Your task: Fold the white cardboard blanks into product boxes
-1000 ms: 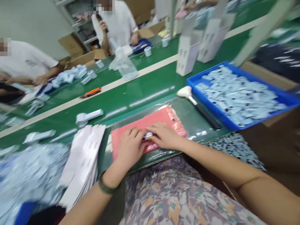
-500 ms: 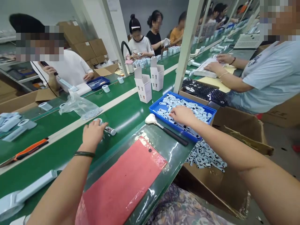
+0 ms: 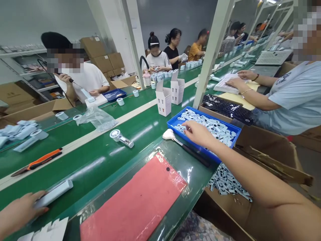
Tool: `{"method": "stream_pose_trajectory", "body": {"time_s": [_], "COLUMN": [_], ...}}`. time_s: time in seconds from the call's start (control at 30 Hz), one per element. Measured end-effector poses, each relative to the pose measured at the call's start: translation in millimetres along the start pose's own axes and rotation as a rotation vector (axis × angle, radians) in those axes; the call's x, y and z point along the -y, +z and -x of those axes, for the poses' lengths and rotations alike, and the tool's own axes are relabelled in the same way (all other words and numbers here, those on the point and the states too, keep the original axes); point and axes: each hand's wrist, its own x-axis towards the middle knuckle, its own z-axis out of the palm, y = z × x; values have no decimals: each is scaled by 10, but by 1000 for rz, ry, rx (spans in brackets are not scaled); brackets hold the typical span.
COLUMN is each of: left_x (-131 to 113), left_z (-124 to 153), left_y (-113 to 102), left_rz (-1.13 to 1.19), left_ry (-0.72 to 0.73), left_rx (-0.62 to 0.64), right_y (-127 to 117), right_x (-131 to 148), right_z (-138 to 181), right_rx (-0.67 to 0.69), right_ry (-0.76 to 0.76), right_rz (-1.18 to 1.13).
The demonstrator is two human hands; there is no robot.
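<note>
At the lower left, my left hand (image 3: 25, 211) has its fingers around a light blue plastic handle piece (image 3: 57, 192) lying at the near side of the belt. My right hand (image 3: 199, 134) is over a blue tray (image 3: 173, 126), fingers bent together among small light blue plastic parts (image 3: 218, 129) with black dots. Whatever its fingertips pinch is too small to make out. An assembled device with a round head and a handle (image 3: 125, 141) rests on the green belt between my hands, touched by neither.
A black-handled tool with a white head (image 3: 190, 152) lies by the tray, near a red sheet (image 3: 135, 201). Orange pliers (image 3: 41, 161), a plastic bag (image 3: 97, 118) and white boxes (image 3: 163, 103) are on the belt. Co-workers sit opposite and to the right (image 3: 296, 97).
My left hand has left the round-headed device and moved down-left onto the light blue handle piece. My right hand stays at the tray. The view has shifted somewhat.
</note>
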Motion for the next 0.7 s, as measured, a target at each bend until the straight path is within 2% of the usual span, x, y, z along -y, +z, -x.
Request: {"method": "stream_pose_trajectory", "body": {"time_s": [0.03, 0.07, 0.13, 0.2, 0.3, 0.37, 0.43, 0.5, 0.6, 0.7], "left_x": [-188, -441, -1040, -1625, -2322, -2668, -2918, -3058, -3099, -3065], "left_z": [47, 103, 222, 340, 567, 758, 937, 1066, 1158, 1188], "left_y": [-88, -199, -408, -492, -329, -123, 73, 215, 308, 314], "left_rz": [-16, -40, -127, -145, -146, -158, -120, -57, 91, 207], "left_ry": [-137, -152, -89, -29, 38, 171, 295, 359, 396, 390], "left_rx": [9, 3, 25, 38, 53, -18, -103, -147, -170, -192], "right_y": [81, 190, 457, 706, 886, 868, 803, 757, 750, 731], "right_x": [112, 229, 443, 572, 558, 469, 399, 389, 485, 674], "right_z": [98, 207, 441, 662, 879, 945, 981, 1008, 1024, 1017], "right_rx": [-13, -17, 8, 65, 164, 226, 276, 264, 172, 88], "right_ry": [-70, -171, -409, -582, -644, -694, -738, -698, -568, -530], "right_rz": [-77, -187, -455, -627, -523, -420, -379, -365, -297, -310]}}
